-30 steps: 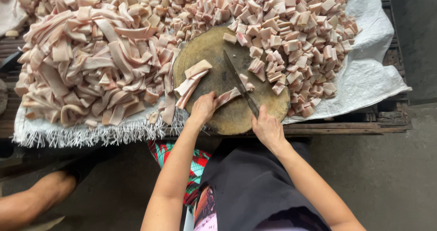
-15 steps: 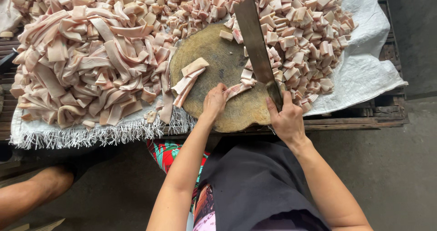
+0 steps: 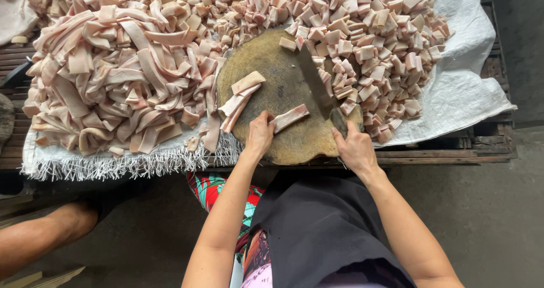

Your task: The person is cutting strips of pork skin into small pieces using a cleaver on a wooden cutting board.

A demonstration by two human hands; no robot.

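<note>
Right hand [image 3: 356, 149] clamped on cleaver [image 3: 317, 84] handle, blade flat-edge down on round block [image 3: 283, 84] — set beside strip's far end. Left hand [image 3: 259, 134] fingers together, pinning pale strip [image 3: 290, 118] near block's front so it stays put. Uncut strips [image 3: 113, 78] piled left, cubes [image 3: 368, 33] right — sorted by stage on white sack [image 3: 464, 95].

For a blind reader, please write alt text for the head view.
A right hand holds a cleaver over a round wooden chopping block, while the left hand steadies a pale pink meat strip. Heaps of strips and cubes surround it.
</note>
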